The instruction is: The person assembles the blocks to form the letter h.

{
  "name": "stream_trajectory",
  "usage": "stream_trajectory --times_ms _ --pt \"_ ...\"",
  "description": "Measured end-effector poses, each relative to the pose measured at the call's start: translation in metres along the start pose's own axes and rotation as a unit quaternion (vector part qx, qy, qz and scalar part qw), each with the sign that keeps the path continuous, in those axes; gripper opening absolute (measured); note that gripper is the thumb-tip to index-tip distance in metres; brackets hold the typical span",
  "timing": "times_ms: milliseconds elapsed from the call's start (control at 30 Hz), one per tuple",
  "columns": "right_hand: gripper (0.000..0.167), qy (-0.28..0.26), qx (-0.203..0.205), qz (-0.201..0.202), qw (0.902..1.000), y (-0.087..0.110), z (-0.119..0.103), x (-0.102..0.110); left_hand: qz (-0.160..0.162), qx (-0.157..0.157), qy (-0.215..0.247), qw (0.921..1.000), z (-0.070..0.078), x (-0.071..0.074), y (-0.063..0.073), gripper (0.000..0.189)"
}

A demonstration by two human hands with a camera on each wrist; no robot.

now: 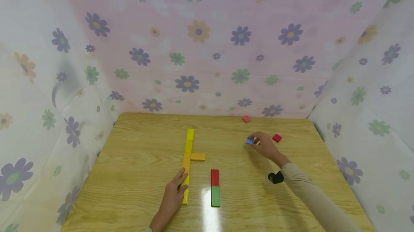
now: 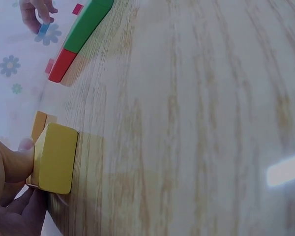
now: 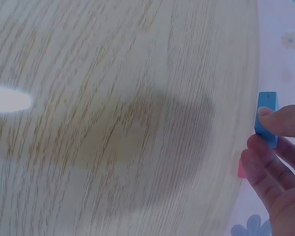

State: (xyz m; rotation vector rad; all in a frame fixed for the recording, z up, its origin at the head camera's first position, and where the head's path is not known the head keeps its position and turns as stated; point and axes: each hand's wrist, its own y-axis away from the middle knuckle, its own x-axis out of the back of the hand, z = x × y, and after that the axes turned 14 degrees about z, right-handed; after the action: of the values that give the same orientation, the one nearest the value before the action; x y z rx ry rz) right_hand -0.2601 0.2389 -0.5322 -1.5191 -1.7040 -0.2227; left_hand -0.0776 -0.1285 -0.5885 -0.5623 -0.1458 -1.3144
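Note:
A column of yellow and orange blocks runs away from me, left of the middle in the head view. My left hand [image 1: 174,192] grips the sides of its nearest yellow block [image 2: 58,157], thumb on one side and fingers on the other. An orange block [image 1: 187,162] lies beyond it, with two yellow blocks [image 1: 189,140] farther back. Another orange block [image 1: 198,157] juts rightward from the column. Over the right half of the table, my right hand [image 1: 265,145] pinches a small blue block [image 3: 267,118] between thumb and fingertips.
A red block [image 1: 215,177] and a green block [image 1: 215,196] lie end to end right of the column. A pink block [image 1: 246,119] is near the back edge, a small red block [image 1: 277,138] beyond my right hand. A black heart-shaped piece [image 1: 275,178] lies by the right sleeve.

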Motion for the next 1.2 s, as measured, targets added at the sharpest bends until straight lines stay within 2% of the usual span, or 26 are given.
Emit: stream_trajectory --times_ms 167,400,767,1000,1200 --pt "0.021 -0.013 0.018 -0.011 0.9997 -0.002 -0.013 -0.005 -0.006 0.010 0.001 0.9999 0.000 0.001 0.000 0.044" --pt "0.023 -0.030 0.024 -0.025 0.9989 -0.001 -0.026 -0.012 -0.010 0.017 0.005 0.9998 0.001 0.001 -0.001 0.044" --pt "0.022 -0.034 0.035 -0.048 0.9977 0.001 -0.046 -0.023 -0.007 0.007 0.005 0.9999 0.002 0.001 0.001 0.044" --pt "0.022 -0.046 0.055 -0.062 0.9955 0.000 -0.060 -0.030 -0.006 0.014 -0.002 0.9999 0.001 0.001 0.000 0.043" --pt "0.022 -0.059 0.056 -0.072 0.9941 0.002 -0.066 -0.039 -0.004 0.010 -0.001 0.9999 0.001 0.000 0.000 0.044"
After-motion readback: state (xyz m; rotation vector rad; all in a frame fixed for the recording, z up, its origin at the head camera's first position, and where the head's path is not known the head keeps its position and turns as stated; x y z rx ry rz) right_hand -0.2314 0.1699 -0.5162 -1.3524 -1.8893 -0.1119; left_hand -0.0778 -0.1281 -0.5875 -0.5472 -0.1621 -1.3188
